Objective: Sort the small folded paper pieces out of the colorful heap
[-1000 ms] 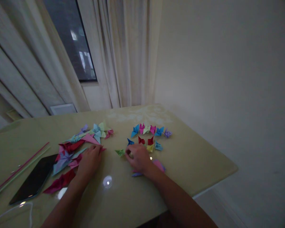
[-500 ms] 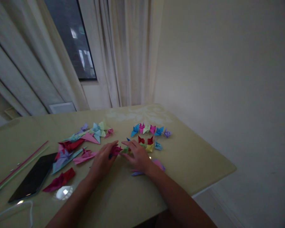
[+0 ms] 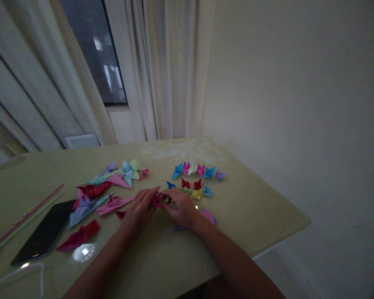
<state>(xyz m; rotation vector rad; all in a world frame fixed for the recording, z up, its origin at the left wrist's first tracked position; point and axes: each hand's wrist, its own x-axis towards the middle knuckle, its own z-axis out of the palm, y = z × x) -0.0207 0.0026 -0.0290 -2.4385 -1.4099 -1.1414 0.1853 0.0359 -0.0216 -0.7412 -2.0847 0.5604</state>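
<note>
My left hand (image 3: 139,207) and my right hand (image 3: 183,207) meet over the table. Between their fingertips is a magenta origami crane (image 3: 156,201), partly covered by the fingers of both hands. Just past my right hand stand small folded cranes: a dark blue one (image 3: 171,185), a red one (image 3: 185,183), a yellow one (image 3: 196,194) and a light blue one (image 3: 208,191). Pink and purple folded paper (image 3: 209,216) shows beside my right wrist, mostly hidden. A red folded piece (image 3: 121,214) peeks out beside my left hand.
A row of cranes (image 3: 192,169) sits farther back on the table (image 3: 252,207). Larger folded papers (image 3: 95,190) are heaped on the left. A black phone (image 3: 43,232), thin pink and green sticks (image 3: 28,220), a shiny round object (image 3: 83,252) and a white cable (image 3: 15,272) lie at left.
My fingers have closed in around the magenta crane, and my left hand has shifted slightly right. The dark blue crane and the red piece by my left hand now show more.
</note>
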